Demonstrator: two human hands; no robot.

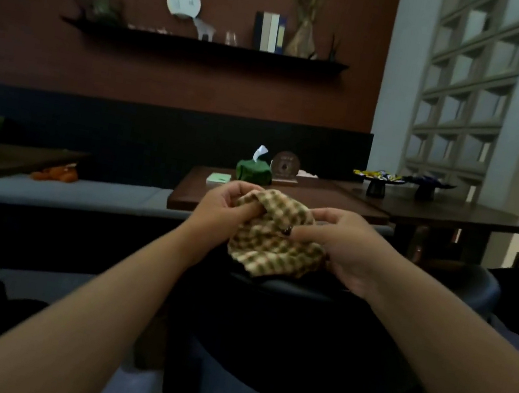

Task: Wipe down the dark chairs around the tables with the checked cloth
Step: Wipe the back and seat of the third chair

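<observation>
The checked cloth (273,239), cream and olive, is bunched up between both hands just above the curved back of a dark chair (291,330) in front of me. My left hand (225,208) pinches the cloth's upper left fold. My right hand (348,247) grips its right side, fingers curled into the fabric. A second dark chair (474,288) stands to the right, partly hidden behind my right forearm.
A brown table (336,198) beyond the chair carries a green tissue box (253,170) and a round sign. Another table (470,211) at right holds two footed dishes. A grey bench (81,193) runs along the wall; a table (9,156) stands at left.
</observation>
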